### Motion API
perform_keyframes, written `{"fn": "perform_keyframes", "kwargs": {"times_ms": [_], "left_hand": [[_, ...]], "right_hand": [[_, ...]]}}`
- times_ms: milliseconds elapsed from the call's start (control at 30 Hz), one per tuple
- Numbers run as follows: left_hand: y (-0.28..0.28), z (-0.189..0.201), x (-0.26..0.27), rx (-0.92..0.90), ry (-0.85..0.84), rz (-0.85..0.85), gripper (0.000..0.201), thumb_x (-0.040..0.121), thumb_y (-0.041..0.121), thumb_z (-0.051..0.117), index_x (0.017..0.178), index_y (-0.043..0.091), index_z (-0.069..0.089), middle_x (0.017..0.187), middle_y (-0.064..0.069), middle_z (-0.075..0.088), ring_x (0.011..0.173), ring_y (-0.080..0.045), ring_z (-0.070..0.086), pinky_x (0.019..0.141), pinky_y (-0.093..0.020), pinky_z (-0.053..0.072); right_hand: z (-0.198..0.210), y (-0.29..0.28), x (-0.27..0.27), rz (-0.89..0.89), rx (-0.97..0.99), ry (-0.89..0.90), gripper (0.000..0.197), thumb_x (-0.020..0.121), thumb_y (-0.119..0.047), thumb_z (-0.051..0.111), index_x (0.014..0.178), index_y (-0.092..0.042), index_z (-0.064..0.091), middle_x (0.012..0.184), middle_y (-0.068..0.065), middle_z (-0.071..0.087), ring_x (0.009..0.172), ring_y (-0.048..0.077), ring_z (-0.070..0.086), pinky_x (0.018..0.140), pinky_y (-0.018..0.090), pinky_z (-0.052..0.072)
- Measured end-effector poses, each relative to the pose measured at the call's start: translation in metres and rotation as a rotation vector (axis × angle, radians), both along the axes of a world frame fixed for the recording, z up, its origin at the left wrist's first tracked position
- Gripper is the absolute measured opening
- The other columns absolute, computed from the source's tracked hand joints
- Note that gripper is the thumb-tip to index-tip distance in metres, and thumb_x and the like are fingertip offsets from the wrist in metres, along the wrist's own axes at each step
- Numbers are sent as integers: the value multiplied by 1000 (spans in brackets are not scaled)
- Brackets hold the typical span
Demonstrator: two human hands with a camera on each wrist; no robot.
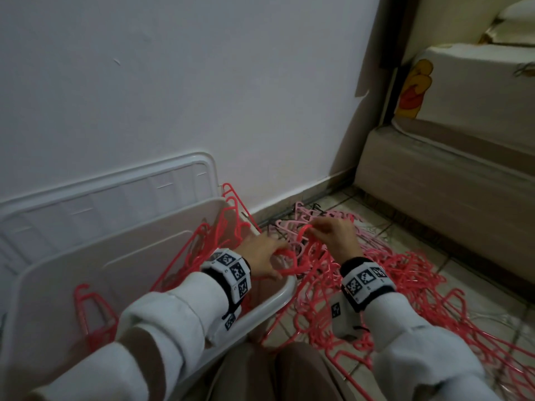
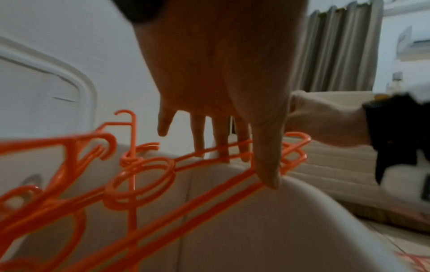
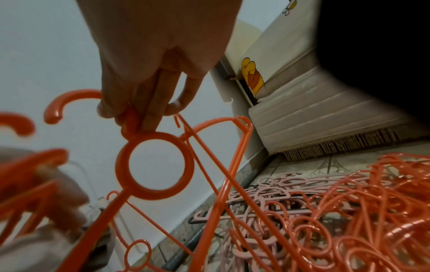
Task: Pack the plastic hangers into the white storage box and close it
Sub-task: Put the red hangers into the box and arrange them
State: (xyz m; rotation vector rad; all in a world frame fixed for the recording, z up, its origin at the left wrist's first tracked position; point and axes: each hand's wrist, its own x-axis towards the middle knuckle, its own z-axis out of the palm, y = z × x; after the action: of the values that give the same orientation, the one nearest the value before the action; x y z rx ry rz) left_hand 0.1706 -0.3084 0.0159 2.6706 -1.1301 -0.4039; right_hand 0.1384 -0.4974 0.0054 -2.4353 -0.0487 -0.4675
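The white storage box [image 1: 278, 299] stands open at the left with coral plastic hangers [image 1: 202, 244] sticking out of it. Its lid [image 1: 115, 192] leans on the wall behind. My left hand [image 1: 276, 261] is over the box's right rim [image 2: 314, 202] and pinches the bars of a coral hanger [image 2: 209, 185] between thumb and fingers [image 2: 246, 165]. Just to the right, my right hand [image 1: 315, 227] pinches the neck of a coral hanger above its ring [image 3: 188, 169], thumb and fingers [image 3: 139, 117] closed on it. The hanger hangs above the floor pile [image 1: 405, 279].
The tangled coral pile [image 3: 360, 211] spreads over the tiled floor [image 1: 463, 264], with pale pink hangers [image 1: 292, 224] near the wall. A beige bed base [image 1: 448, 198] borders the floor on the right. My knees [image 1: 275, 371] sit between box and pile.
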Motion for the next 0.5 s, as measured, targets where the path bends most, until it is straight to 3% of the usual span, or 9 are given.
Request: {"fn": "perform_keyframes", "kwargs": {"times_ms": [100,200,333,433,500], "left_hand": [[-2,-6,-1,-42,-3,52,52,74,31,76,120,17,56,118,-2,61,108,-19,56,91,-35,48],[1,-5,2,-32,38,80,56,71,27,77,121,16,54,119,-2,60,108,-20,57,92,-37,48],[13,0,8,-65,48,177,58,72,27,76,123,15,50,123,-4,58,111,-21,56,93,-36,47],[28,6,12,-13,-7,217,65,76,29,72,132,21,41,127,-5,55,113,-24,54,92,-37,46],[40,10,15,85,-30,214,69,80,30,69,139,23,34,132,-6,50,118,-25,50,95,-35,43]], "right_hand": [[1,-2,0,-6,-27,11,11,86,-17,65,91,-12,73,76,-3,69,62,2,58,62,6,40],[1,-6,-1,-89,-119,47,13,88,-22,61,89,-16,73,76,1,71,66,11,60,65,22,46],[1,-7,-1,-256,-274,199,19,89,-12,55,101,-14,70,98,7,70,91,24,64,77,29,48],[6,2,5,-102,-357,458,33,89,-3,49,120,-11,58,120,10,61,110,27,57,93,36,47],[11,15,13,67,-374,610,40,89,2,47,127,-8,53,127,12,56,116,27,54,96,31,43]]}}
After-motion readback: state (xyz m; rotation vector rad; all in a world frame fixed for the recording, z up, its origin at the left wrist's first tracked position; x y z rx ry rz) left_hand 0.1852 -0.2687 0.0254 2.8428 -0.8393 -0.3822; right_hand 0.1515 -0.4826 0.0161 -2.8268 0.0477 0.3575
